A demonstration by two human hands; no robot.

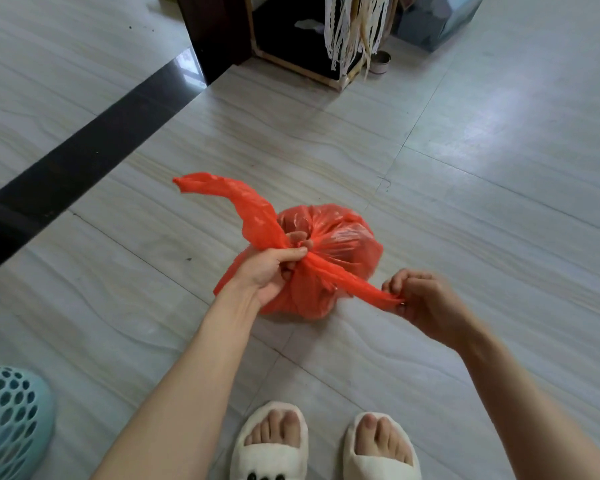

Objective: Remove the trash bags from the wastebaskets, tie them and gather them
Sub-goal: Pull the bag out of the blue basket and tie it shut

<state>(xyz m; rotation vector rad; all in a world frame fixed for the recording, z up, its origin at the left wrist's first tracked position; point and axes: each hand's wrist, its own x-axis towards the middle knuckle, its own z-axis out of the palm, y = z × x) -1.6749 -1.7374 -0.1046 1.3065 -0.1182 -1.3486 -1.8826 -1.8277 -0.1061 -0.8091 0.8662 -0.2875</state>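
1. The left hand [274, 268] is gripping the gathered neck of a red trash bag [329, 268], fingers curled round the twisted plastic at the bag's top.
2. The right hand [420, 299] is pinching the end of one bag handle, stretched taut to the right.
3. The other handle is sticking up and away to the far left, loose and crumpled.
4. The bag, thin, glossy, translucent and bulging round, is sitting on the pale tiled floor [482, 168], just beyond the person's white slippers [271, 448].
5. A perforated teal wastebasket [11, 420] is standing at the near left edge.
6. A dark wooden cabinet [291, 39] with hanging lace strips [347, 32] is standing at the far side.
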